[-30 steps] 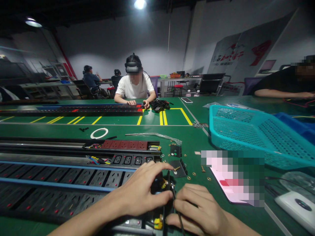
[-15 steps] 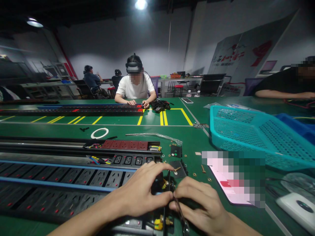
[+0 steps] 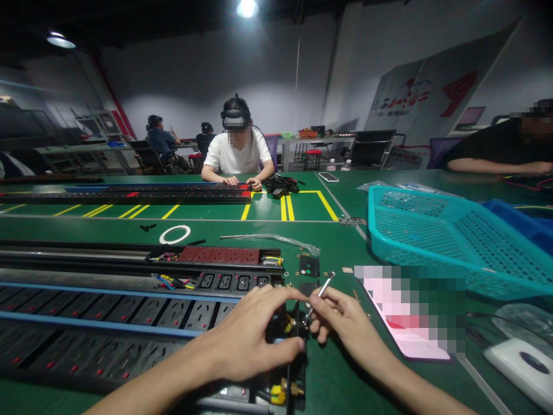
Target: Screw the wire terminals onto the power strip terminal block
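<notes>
My left hand curls around the black end fitting of a long black power strip, its fingertips on top and its thumb below. My right hand pinches a slim metal screwdriver, whose lower end touches or nearly touches that fitting. Yellow wire terminals show at the strip's near end. The fitting's inner parts are mostly hidden by my fingers. A second strip with red sockets lies farther along the bench.
Small brass screws and washers lie around a black plate on the green mat. A teal mesh basket stands to the right, with a blue crate behind it. A co-worker sits across the bench at another strip.
My right hand has moved up and right, away from the strip end, and the screwdriver now tilts up to the right. My left hand stays nearly still.
</notes>
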`<state>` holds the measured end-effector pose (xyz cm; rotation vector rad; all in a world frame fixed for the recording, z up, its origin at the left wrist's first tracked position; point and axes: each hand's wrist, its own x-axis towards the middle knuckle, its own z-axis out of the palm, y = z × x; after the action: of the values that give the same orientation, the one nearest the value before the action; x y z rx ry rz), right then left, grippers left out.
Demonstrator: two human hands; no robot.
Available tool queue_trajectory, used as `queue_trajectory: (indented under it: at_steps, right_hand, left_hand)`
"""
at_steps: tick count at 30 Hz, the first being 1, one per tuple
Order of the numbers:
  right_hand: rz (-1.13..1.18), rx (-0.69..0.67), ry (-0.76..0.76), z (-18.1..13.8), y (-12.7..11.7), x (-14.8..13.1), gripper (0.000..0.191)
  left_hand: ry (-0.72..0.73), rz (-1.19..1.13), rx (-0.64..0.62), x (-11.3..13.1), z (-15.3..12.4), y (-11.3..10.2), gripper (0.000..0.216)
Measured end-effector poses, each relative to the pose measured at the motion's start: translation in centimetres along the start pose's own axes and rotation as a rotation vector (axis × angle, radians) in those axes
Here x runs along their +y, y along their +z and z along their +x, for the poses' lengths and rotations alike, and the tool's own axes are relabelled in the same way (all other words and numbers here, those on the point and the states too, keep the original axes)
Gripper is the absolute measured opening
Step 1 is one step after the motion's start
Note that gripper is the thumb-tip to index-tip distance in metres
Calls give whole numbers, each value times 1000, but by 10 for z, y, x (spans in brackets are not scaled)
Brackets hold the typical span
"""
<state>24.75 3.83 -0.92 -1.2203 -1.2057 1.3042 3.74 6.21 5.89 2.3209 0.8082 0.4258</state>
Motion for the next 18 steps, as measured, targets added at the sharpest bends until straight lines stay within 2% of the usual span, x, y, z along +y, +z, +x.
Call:
queue_trajectory:
  at_steps: [4, 8, 10, 12, 15, 18]
  right_hand:
    - [77, 21, 16, 2, 1, 3, 56]
    - [30, 122, -137, -3, -1, 3, 46]
    - [-76, 170, -275, -8, -3, 3, 36]
    - [-229, 188, -480, -13, -6, 3, 25]
    - [-479, 100, -811, -19, -8, 0, 14]
    - [-710, -2, -1031, -24, -8, -6, 14]
  left_hand:
    - [-13, 13, 3, -1, 1, 1, 42]
    - [-9, 61, 14, 0, 3, 2, 22]
    - [6, 91, 17, 1, 4, 2, 19]
    - [16, 109, 16, 1, 4, 1, 18]
    - [13, 110, 24, -1, 4, 2, 15]
    - [19, 98, 37, -3, 4, 3, 14]
